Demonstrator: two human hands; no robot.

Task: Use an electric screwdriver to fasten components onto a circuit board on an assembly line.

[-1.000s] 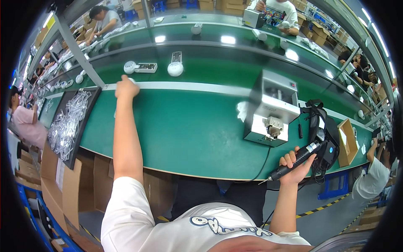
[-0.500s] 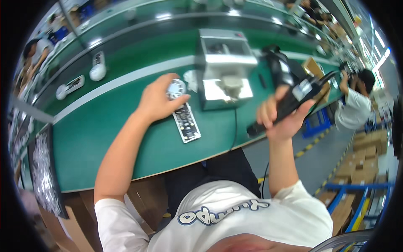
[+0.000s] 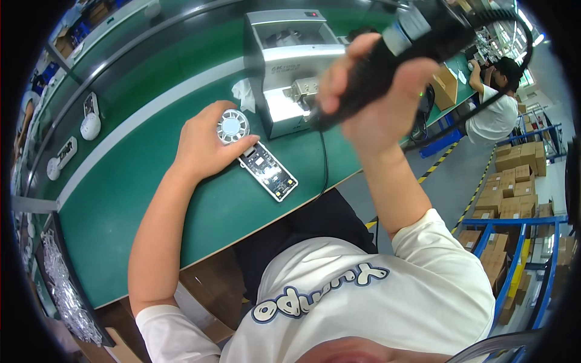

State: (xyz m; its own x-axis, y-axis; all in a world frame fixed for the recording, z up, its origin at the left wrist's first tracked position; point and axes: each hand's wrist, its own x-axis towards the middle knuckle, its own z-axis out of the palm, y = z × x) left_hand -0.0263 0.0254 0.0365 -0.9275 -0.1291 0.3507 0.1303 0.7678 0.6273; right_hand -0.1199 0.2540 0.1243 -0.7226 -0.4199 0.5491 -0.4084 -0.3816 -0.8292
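Note:
My left hand (image 3: 203, 142) is wrapped round the round, spoked white head of a small device lying on the green bench. The device's oblong body (image 3: 269, 171) is uncovered and shows a black circuit board in a white frame, pointing toward the near right. Raised over the bench's right side, my right hand (image 3: 378, 115) grips a black corded electric screwdriver (image 3: 369, 81), its tip end pointing down and to the left. Behind it stands a silver screw feeder (image 3: 290, 66), partly hidden by the hand and tool. A crumpled white tissue (image 3: 244, 95) lies beside the feeder.
Two similar white devices, one with a round head (image 3: 91, 126) and another (image 3: 62, 158), lie at the far left. A dark tray (image 3: 91, 314) holds clear plastic bags. A cardboard box (image 3: 446, 88) and a seated co-worker (image 3: 493, 109) are at the right.
My right hand has lifted the electric screwdriver and brought it left, nearer the screw feeder. The device under my left hand has turned, its board end now farther right. The view has shifted.

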